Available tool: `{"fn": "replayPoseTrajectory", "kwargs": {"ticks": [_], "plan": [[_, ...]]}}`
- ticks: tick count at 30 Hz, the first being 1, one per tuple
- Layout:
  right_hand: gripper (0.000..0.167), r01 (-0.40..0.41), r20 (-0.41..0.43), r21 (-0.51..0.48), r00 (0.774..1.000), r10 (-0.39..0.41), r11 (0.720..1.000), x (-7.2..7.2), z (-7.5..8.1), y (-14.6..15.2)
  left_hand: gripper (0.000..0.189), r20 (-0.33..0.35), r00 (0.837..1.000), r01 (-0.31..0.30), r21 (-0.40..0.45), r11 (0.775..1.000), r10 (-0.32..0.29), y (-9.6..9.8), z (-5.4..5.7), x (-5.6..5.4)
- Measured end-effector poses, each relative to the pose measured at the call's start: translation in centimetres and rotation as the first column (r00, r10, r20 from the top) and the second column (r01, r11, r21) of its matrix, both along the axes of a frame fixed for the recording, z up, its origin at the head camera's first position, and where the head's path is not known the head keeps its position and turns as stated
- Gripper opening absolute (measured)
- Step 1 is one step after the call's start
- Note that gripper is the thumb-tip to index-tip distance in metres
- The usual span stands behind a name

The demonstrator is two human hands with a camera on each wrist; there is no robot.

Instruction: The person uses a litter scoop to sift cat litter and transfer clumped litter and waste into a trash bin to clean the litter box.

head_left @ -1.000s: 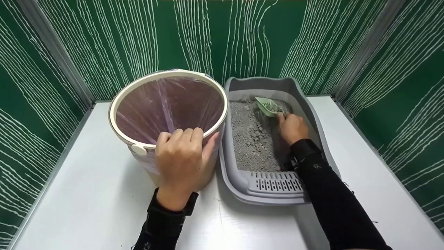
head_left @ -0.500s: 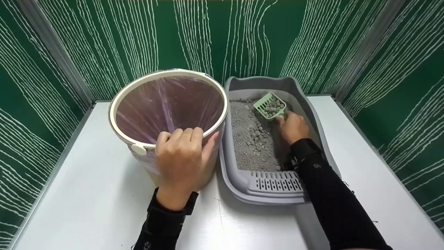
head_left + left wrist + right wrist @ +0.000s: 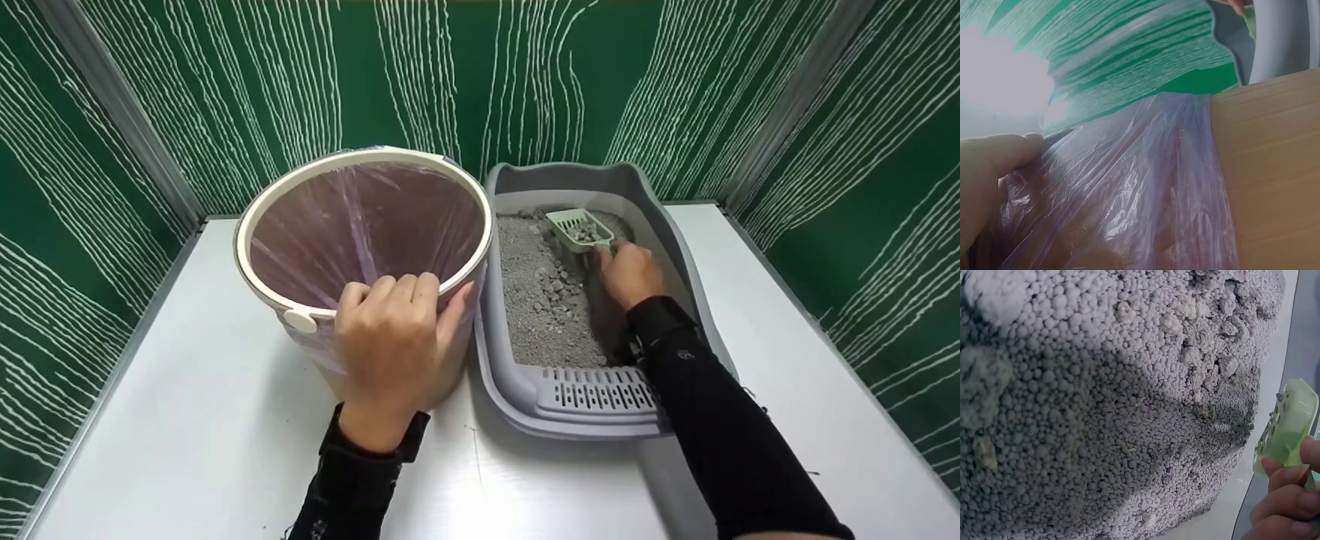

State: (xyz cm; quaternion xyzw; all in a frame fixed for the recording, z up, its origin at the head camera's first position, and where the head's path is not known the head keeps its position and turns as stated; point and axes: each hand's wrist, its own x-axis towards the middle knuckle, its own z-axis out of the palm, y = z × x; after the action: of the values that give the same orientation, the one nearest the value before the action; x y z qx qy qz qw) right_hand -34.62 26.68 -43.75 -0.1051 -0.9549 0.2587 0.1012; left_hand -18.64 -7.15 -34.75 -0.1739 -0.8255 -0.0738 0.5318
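Note:
My right hand (image 3: 634, 276) grips the handle of a light green slotted litter scoop (image 3: 564, 217), which carries grey clumps above the litter. In the right wrist view the scoop (image 3: 1292, 422) is at the right edge, with fingers curled round its handle. Beneath it, grey granular litter (image 3: 540, 322) with loose clumps fills a grey litter box (image 3: 495, 375). My left hand (image 3: 390, 345) grips the near rim of a round bin (image 3: 251, 217), fingers over the edge and thumb outside. A thin purple bag (image 3: 1145, 185) lines the bin and folds over its outside.
Bin and litter box stand side by side on a white table (image 3: 187, 450). A slotted step (image 3: 600, 391) forms the box's near end. Green walls (image 3: 510, 82) with white wavy lines enclose the back and sides, joined by grey metal posts (image 3: 795, 105).
The scoop tilted up toward the camera half a second ago, showing its clumps, and has since tipped back flatter. My left hand has stayed on the bin rim.

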Motion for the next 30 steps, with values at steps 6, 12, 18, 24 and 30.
{"fn": "replayPoseTrajectory", "kwargs": {"ticks": [6,12,18,24,30], "plan": [[0.04,0.002,-0.014,0.008,1.0,-0.002,1.0,-0.1,1.0,-0.1,0.049,0.01,1.0,0.006,0.011,1.0,-0.006,0.1,0.1,0.0],[0.04,-0.055,0.03,-0.015,0.998,0.056,0.998,0.5,3.7,0.0,0.049,0.026,1.0,0.002,0.008,1.0,-0.002,0.0,-0.1,0.0],[0.044,-0.143,0.086,-0.01,0.986,0.143,0.99,0.9,8.0,0.0,0.049,0.023,1.0,0.005,0.006,1.0,-0.005,0.0,-0.1,0.1],[0.05,-0.268,0.181,-0.042,0.945,0.271,0.962,1.7,14.4,-0.9,0.049,0.019,1.0,0.007,0.011,1.0,-0.007,0.0,-0.2,0.1],[0.051,-0.431,0.126,0.028,0.897,0.424,0.902,3.4,19.4,-2.8,0.049,0.018,1.0,0.017,0.024,1.0,-0.017,0.0,-0.1,0.1]]}}
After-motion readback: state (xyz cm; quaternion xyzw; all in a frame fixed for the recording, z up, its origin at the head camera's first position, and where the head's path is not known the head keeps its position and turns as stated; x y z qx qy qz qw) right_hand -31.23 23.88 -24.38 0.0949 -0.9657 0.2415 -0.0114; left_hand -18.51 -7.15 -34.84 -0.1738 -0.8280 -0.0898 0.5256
